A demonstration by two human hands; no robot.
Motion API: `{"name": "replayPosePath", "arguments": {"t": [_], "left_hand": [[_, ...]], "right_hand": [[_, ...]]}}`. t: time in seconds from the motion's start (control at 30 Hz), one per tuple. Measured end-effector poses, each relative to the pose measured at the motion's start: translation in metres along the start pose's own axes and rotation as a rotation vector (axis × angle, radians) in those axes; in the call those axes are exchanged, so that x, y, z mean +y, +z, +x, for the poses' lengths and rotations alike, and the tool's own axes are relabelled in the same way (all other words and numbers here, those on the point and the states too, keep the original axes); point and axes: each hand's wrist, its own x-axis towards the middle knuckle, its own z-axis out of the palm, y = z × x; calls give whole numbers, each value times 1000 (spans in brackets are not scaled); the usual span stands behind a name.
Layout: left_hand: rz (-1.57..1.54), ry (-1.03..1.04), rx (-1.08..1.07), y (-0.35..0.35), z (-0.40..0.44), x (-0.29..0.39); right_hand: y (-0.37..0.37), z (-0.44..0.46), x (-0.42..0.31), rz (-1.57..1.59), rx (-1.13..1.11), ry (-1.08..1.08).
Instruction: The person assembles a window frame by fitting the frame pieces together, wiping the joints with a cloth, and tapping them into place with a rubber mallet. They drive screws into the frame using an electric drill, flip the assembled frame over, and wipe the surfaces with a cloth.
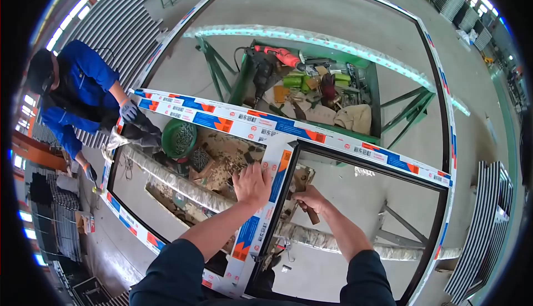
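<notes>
A large window frame (258, 119) with printed protective film lies across supports in front of me. My left hand (253, 186) holds the left edge of its short crossbar (242, 250), fingers bent and pointing away from me; the thumb's grip is partly hidden. Inside the dark-edged opening to the right of that bar, my right hand (312, 199) is closed around the wooden handle of a hammer (313, 216). The hammer's head points away from me, close to the bar's inner side.
A co-worker (83, 98) in blue, wearing gloves, is at the frame's left end. Below the frame are a green bin (240, 86) with a red power drill (280, 56), a green bucket (179, 138) of screws and wrapped support rails (177, 182). Stacked profiles (482, 231) stand right.
</notes>
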Motion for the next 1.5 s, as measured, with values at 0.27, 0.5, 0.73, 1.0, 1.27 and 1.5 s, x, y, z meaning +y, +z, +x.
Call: {"name": "replayPosePath", "arguments": {"t": [0.27, 0.5, 0.73, 1.0, 1.27, 1.5], "left_hand": [[-33, -38, 50, -4, 0, 5], [-72, -42, 32, -11, -2, 8], [-42, -28, 67, -2, -6, 3], [-72, -37, 31, -9, 1, 4], [-80, -36, 30, -10, 1, 5], [-107, -54, 60, -3, 1, 4]], "right_hand": [[1, -138, -16, -257, 510, 26], [52, -140, -112, -643, 619, -446], [39, -68, -116, -960, 794, -705], [58, -81, -139, -781, 811, -679], [51, -74, -140, -732, 779, -635], [30, -50, -129, -838, 744, -556]]}}
